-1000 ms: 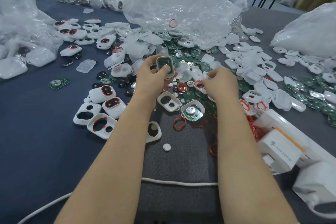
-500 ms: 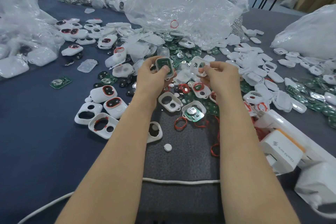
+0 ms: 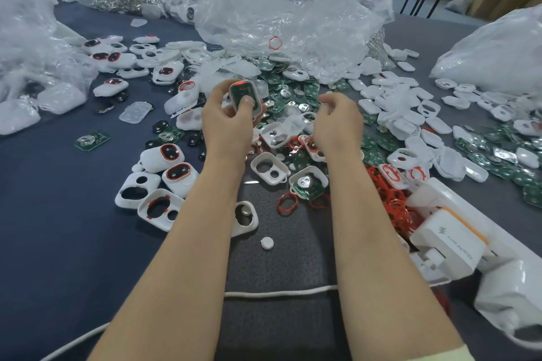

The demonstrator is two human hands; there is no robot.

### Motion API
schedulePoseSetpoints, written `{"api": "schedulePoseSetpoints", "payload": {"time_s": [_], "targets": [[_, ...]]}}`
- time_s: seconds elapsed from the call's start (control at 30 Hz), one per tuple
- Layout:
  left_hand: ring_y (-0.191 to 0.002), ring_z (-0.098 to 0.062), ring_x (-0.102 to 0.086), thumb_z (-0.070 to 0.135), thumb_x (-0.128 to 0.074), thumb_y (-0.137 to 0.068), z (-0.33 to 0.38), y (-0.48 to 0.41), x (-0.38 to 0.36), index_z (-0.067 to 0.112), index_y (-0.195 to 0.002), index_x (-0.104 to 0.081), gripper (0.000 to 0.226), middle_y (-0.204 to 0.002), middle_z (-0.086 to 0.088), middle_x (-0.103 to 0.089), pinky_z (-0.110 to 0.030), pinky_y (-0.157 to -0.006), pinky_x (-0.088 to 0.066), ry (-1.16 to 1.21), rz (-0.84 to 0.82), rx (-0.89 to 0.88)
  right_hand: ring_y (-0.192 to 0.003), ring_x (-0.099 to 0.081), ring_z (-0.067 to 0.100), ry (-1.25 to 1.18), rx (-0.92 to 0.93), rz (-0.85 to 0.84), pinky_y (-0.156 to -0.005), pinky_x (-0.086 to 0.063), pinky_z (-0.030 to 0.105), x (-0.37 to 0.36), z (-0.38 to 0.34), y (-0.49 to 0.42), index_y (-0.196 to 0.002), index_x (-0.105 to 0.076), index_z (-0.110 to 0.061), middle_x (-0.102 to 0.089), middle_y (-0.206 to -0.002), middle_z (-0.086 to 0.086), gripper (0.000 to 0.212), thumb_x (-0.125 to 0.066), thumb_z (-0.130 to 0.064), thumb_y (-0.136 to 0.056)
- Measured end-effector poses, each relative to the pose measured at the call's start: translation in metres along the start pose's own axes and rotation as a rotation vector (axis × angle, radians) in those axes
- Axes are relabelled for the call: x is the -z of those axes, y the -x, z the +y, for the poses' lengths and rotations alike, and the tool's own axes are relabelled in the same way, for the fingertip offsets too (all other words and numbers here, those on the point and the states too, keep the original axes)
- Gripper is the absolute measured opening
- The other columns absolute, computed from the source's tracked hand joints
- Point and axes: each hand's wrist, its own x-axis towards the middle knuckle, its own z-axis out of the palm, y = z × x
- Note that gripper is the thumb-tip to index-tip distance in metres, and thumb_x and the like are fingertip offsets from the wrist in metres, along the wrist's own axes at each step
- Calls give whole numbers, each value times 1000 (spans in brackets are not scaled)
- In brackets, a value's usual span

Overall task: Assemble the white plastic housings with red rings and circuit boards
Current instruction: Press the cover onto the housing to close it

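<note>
The table (image 3: 44, 243) in front of you wore smooth dark blue cloth. A pebbled grey mat (image 3: 278, 261) lay at its near middle, and a twisted white cord (image 3: 278, 292) ran across that mat. Beyond the mat lay a heap of glossy white shells shaped like rounded rectangles, flat green circuit boards (image 3: 498, 155) with shiny metal discs, and thin red rings (image 3: 287, 203) (one oval loop lay alone near the mat's far edge). A crumpled clear plastic bag (image 3: 281, 9) rose behind the heap. An empty shell (image 3: 269, 168) with two holes sat between your forearms, just beside a second shell (image 3: 308, 183) that carried a board.

Your open room was the near part of the mat and the blue cloth at your left. A boxy white device (image 3: 448, 243) with an orange edge crowded the right side, just beside a tangle of red rings.

Your left hand (image 3: 227, 126) gripped the white housing (image 3: 258, 102), raised above the heap. Its fingers curled behind the housing, and its thumb pressed on the green board seated inside. A red ring showed at the housing's top end. Your right hand (image 3: 337, 123) hovered low over the heap beside it, fingers curled downward. Whether it held anything I could not tell.
</note>
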Motion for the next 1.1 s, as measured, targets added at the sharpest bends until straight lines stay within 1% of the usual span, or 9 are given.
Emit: {"api": "schedulePoseSetpoints", "payload": {"time_s": [0.1,0.17,0.43,0.57,0.67,0.8,0.93,1.0,1.1], "targets": [[-83,-23,-72,1,-54,-94,1,2,-6,25,-100,-55,25,-93,-8,-67,-36,-82,-58,-77,-16,-30,-134,-36,32,266,-124,-6,-110,-34,42,0,13,-22,-141,-42,-8,-39,-146,16,48,-47,-8,-93],[-79,-19,-73,0,-54,-94,2,2,-13,25,-98,-56,25,-92,-6,-68,-33,-79,-59,-68,-22,-11,-138,-31,34,358,-148,-41,-114,-28,44,0,17,-32,-143,-37,-6,-35,-148,19,52,-50,-12,-92],[-73,-14,-70,-1,-51,-96,3,-7,-35,10,-112,-54,20,-106,-12,-63,-20,-65,-56,89,-53,130,-134,-40,28,299,-108,-20,-113,-29,46,-14,14,-65,-140,-45,-20,-47,-144,6,51,-45,-4,-92],[-69,-11,-71,0,-51,-96,4,-13,-38,11,-111,-54,19,-112,-13,-62,-22,-66,-57,92,-45,149,-123,-49,28,394,-190,-165,-110,-26,45,-26,8,-77,-131,-53,-20,-59,-128,6,44,-49,-6,-89],[-67,-9,-71,1,-51,-96,5,-15,-39,14,-108,-54,18,-113,-13,-63,-25,-71,-59,90,-52,155,-121,-50,29,387,-245,-78,-107,-32,47,-34,10,-78,-130,-48,-12,-57,-128,9,40,-56,-12,-90],[-77,-16,-71,1,-51,-97,5,-15,-41,17,-102,-54,17,-109,-12,-64,-25,-73,-59,83,-62,160,-119,-51,29,398,-248,-14,-103,-30,43,-36,9,-78,-118,-56,-13,-60,-122,8,29,-58,-12,-90],[-77,-16,-71,0,-51,-96,5,-14,-42,17,-102,-53,18,-98,-6,-64,-27,-74,-59,77,-84,163,-116,-49,23,256,-127,199,-103,-24,41,-32,2,-69,-115,-56,-18,-59,-118,2,22,-50,-11,-94],[-78,-18,-70,-1,-51,-95,6,-13,-40,16,-105,-54,19,-101,-8,-63,-31,-79,-60,78,-83,179,-107,-50,18,133,-24,301,-101,-27,37,-26,-7,-62,-115,-53,-18,-57,-116,1,20,-43,-11,-98],[-84,-22,-69,-2,-52,-94,7,-10,-35,15,-107,-55,21,-112,-14,-61,-37,-82,-59,83,-83,208,-92,-53,13,-186,53,252,-82,-40,25,-16,-22,-48,-114,-52,-13,-55,-116,6,20,-38,-9,-100]]}}
